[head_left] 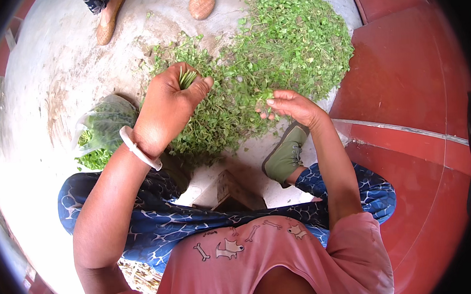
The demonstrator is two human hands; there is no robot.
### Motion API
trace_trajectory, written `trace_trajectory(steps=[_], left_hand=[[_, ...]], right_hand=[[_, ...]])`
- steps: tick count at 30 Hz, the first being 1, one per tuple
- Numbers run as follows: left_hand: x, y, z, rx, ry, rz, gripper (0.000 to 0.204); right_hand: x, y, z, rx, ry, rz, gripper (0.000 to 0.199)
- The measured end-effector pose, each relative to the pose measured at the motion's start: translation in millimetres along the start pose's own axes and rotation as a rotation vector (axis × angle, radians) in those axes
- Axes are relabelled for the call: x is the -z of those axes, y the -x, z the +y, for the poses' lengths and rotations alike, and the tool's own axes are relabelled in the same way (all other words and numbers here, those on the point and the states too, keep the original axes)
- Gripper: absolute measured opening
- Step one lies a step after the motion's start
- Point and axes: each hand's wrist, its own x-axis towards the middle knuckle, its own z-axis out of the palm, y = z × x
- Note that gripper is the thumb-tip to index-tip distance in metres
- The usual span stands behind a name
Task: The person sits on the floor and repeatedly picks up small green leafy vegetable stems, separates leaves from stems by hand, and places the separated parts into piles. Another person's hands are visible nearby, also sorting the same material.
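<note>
A small bundle of green stems [187,77] is gripped in my left hand [171,105], with the cut-looking ends poking out between thumb and curled fingers. My right hand [296,106] is off to the right and lower, thumb and fingertips pinched at a small leafy sprig [265,96]. That sprig partly blends with the greens behind it. Both hands are above a wide, loose heap of leafy greens [299,40] spread over the ground. A white bracelet [138,148] circles my left wrist.
Left of my left hand stands a clear plastic bag [107,120] with greens inside. My green shoe [288,154] rests at the heap's near edge. A wooden block or stool [233,193] shows between my legs. Another person's shoe [202,6] is beyond. Red tiled steps [398,67] border the right.
</note>
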Motion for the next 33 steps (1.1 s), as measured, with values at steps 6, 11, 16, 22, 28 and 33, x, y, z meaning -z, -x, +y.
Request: trace_trajectory(steps=[6, 11, 16, 22, 28, 33], left_hand=[[-1.5, -1.8, 3.8, -0.036, -0.047, -0.019, 0.021], [-0.4, 2.5, 4.8, 0.022, 0.005, -0.018, 0.022], [-0.6, -2.2, -2.6, -0.024, -0.075, -0.034, 0.02], [-2.2, -1.5, -2.6, -0.041, -0.075, -0.049, 0.02], [-2.2, 1.2, -6.4, -0.067, -0.131, -0.036, 0.019], [-3.1, 1.3, -4.9, -0.095, -0.134, -0.044, 0.018]], right_hand=[[37.4, -30.9, 71.8, -0.249, 0.5, 0.282, 0.033], [33.9, -27.1, 87.2, -0.181, 0.973, 0.716, 0.027], [-3.6, -33.6, 83.7, 0.186, 1.064, 0.742, 0.013], [-49.7, -47.5, 112.7, 0.279, 1.294, 0.505, 0.011], [-68.1, -48.8, 141.9, 0.211, 1.393, 0.365, 0.01], [-77.5, -41.2, 145.8, 0.243, 1.277, 0.396, 0.006]])
